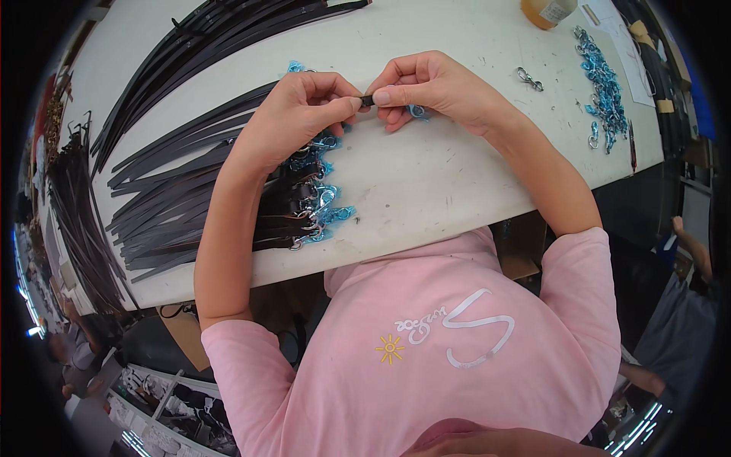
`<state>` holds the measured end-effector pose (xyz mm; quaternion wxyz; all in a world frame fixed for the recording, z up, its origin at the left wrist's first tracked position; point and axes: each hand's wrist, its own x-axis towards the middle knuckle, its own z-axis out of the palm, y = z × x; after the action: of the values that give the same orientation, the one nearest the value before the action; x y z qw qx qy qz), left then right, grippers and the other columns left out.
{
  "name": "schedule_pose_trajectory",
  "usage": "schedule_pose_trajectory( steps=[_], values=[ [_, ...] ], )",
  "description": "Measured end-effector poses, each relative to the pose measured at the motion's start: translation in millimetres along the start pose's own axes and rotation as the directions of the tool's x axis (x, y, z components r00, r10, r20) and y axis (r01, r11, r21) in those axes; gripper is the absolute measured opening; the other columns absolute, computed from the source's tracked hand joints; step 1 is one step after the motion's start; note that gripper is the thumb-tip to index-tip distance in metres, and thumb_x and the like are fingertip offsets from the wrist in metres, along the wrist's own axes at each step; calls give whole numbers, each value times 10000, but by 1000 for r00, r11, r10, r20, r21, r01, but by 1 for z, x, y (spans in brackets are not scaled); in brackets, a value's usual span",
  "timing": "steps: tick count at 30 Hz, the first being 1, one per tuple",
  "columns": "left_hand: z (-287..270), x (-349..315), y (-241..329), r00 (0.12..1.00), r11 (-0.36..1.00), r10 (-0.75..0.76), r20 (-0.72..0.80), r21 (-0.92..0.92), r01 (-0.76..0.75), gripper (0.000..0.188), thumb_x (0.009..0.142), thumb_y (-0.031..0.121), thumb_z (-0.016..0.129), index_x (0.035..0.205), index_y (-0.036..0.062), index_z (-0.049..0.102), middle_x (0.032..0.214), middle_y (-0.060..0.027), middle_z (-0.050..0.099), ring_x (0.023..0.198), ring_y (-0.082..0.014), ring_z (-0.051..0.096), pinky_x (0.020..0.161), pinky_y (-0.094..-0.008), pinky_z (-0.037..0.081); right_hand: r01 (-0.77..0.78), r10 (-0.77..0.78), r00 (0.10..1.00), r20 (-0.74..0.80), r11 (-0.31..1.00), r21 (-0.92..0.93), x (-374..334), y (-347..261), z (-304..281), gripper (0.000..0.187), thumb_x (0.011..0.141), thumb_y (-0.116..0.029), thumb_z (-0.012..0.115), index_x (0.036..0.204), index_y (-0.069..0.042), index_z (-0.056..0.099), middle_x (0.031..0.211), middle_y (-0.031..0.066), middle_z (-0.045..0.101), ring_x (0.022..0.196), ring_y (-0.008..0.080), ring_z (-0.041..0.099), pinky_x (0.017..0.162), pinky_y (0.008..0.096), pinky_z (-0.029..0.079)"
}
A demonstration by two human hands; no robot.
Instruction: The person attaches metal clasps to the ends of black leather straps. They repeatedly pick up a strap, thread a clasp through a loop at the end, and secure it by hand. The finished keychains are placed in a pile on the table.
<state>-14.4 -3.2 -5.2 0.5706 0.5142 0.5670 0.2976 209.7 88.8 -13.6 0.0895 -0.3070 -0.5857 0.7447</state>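
Observation:
Over the table my two hands meet at a short black strap end [367,100]. My left hand [311,107] pinches it from the left between thumb and fingers. From the other side, the thumb and forefinger of my right hand [423,85] close on the same piece. A metal clasp in blue film [416,112] shows under my right fingers; how it joins the strap is hidden. Beneath my left wrist, a row of dark straps [179,194] lies fanned out. Their right ends carry metal snap hooks in blue film [326,199].
More dark straps [164,72] lie at the far left, and another bunch [82,206] hangs over the left edge. At right are a loose snap hook [531,79], a heap of blue-wrapped hooks [603,84], and a pen [632,146]. A jar of amber liquid [547,11] stands far back.

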Motion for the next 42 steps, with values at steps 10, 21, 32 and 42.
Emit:
schedule_pose_trajectory(
  steps=[10, 21, 32, 42],
  values=[
    [-2, -4, 7, 999, 999, -32, 4, -42, 32, 250, 976, 233, 688, 1087, 21, 759, 865, -24, 733, 709, -66, 620, 673, -201, 455, -3, 2, 1000, 6, 1000, 30, 2, 1, -2, 239, 960, -190, 724, 1075, 18, 703, 909, 81, 740, 781, 136, 727, 762, 249, 587],
    [9, 0, 1, 995, 999, 22, -95, -35, -26, 162, 867, 138, 702, 907, -16, 734, 761, -29, 677, 693, -79, 602, 667, -229, 483, -1, 0, 1000, 14, 1000, 21, 3, 5, -1, 248, 938, -198, 754, 1047, 21, 716, 941, 113, 740, 804, 152, 722, 773, 263, 598],
    [-5, -6, 2, 1000, 1000, -12, -7, -23, 12, 297, 979, 236, 685, 1135, -13, 730, 878, -29, 700, 785, -94, 618, 800, -229, 511, -27, 26, 999, 25, 999, 36, 3, 1, -4, 240, 966, -196, 722, 1081, 12, 692, 895, 85, 736, 775, 127, 722, 756, 239, 582],
    [12, -17, -5, 875, 830, 439, -203, 464, -309, 224, 874, 74, 772, 1092, 31, 741, 858, -49, 643, 677, -119, 572, 643, -254, 483, -26, 26, 1000, 6, 999, 22, 4, -1, -3, 269, 968, -221, 723, 1097, 14, 699, 881, 70, 726, 774, 123, 718, 763, 235, 582]
  ],
)
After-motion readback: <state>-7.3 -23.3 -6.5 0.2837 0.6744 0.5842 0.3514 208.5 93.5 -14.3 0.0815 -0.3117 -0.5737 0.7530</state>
